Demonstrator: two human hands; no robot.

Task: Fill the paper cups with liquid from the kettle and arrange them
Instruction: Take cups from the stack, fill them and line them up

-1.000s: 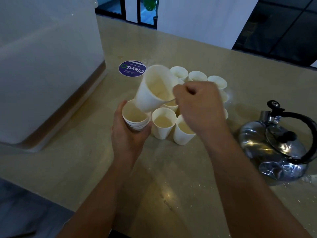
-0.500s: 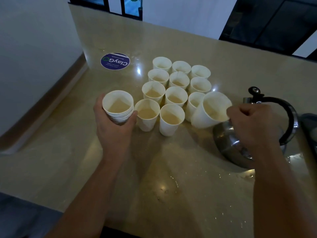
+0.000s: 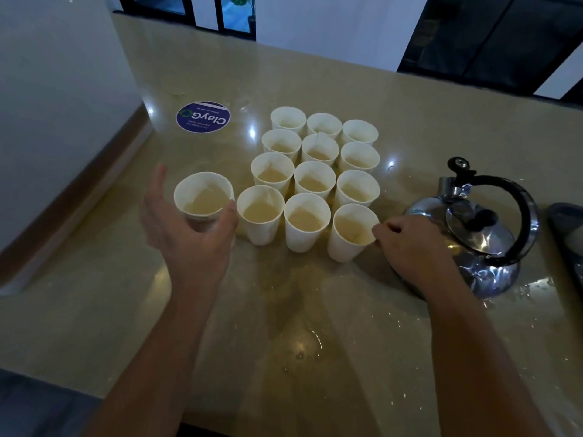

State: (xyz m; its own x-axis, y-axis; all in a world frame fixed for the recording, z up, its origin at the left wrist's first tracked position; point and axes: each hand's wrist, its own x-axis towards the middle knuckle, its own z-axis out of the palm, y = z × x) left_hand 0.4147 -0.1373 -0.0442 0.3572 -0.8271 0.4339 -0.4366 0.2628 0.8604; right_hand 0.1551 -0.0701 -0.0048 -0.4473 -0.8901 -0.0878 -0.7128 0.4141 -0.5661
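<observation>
Beige stone counter (image 3: 315, 342) fills most of my view, glossy w/ light spots & a few droplets near the middle; white wall on the left, dark glazed frames at the far edge.

Paper cups (image 3: 315, 178) stand upright in a tight block, 3 wide, 4 rows deep, rims touching or nearly so. Can't tell fill levels in the far rows; the near ones look tan inside.

My right hand (image 3: 413, 244) is at the near-right corner cup (image 3: 350, 234): fingers curled, tips pinching its right rim. That cup sits on the counter, just right of the near-middle cup.

My left hand (image 3: 186, 228) is around a cup stack (image 3: 203, 200), left of the block & just beside the near-left cup. Thumb presses the stack's right side, fingers are spread round the left side, one finger sticking up straight. Grip looks loose, more cradling than clamping. Several nested rims show under the top one.

Steel kettle (image 3: 473, 234) w/ black arched handle & black lid knob sits on the counter right of the block, just behind my right hand, lid on.

Round blue sticker (image 3: 203, 117) reading "ClayG" lies flat far-left of the cups. Dark tray edge (image 3: 564, 216) pokes in at the right border.
</observation>
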